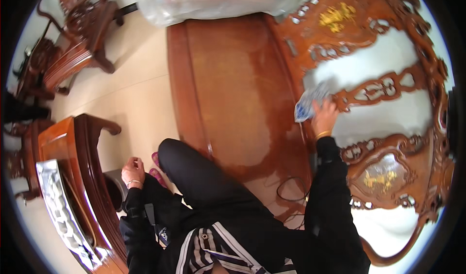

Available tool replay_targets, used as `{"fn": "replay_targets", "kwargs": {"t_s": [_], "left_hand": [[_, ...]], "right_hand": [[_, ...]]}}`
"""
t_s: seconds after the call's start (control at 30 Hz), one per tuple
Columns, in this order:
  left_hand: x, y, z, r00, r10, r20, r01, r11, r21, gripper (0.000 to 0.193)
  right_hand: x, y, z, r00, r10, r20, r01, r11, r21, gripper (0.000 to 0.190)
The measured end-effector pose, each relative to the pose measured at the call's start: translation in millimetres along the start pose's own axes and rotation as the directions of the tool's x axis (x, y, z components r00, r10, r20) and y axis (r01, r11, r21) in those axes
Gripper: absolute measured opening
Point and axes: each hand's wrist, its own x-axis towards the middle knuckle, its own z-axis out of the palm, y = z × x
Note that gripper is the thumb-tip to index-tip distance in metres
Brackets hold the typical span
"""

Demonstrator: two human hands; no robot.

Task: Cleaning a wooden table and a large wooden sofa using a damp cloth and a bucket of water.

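My right hand presses a blue-and-white cloth against the foot of the carved backrest of a wooden bench. The cloth lies partly beyond my fingers, where the backrest meets the seat. On the bench seat, a darker, wet-looking patch runs along the backrest side and round the near end. My left hand hangs low on the left, over the floor beside my leg. Its fingers are loosely curled, with nothing visible in them. A pierced back slat rises right beside my right hand.
Clear plastic sheeting covers something at the bench's far end. To my left stands a low wooden table bearing a silvery patterned tray. Carved chairs are at the far left. Black cables lie at the bench's near end.
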Motion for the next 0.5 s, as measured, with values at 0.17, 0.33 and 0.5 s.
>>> {"fn": "replay_targets", "kwargs": {"t_s": [0.17,0.33,0.5], "left_hand": [[-16,-10,-23,0.997,-0.035,-0.067,0.031,0.998,-0.060,0.015],[-21,1,-42,0.997,-0.056,-0.044,0.051,0.993,-0.107,0.017],[-17,5,-47,0.998,-0.045,-0.050,0.037,0.988,-0.150,0.014]], "right_hand": [[-66,-108,35,0.861,0.383,0.335,-0.485,0.817,0.312,0.057],[-81,-173,-39,0.944,-0.263,0.198,0.066,0.740,0.670,0.054],[-36,-262,-68,0.738,-0.673,-0.048,0.427,0.411,0.806,0.057]]}}
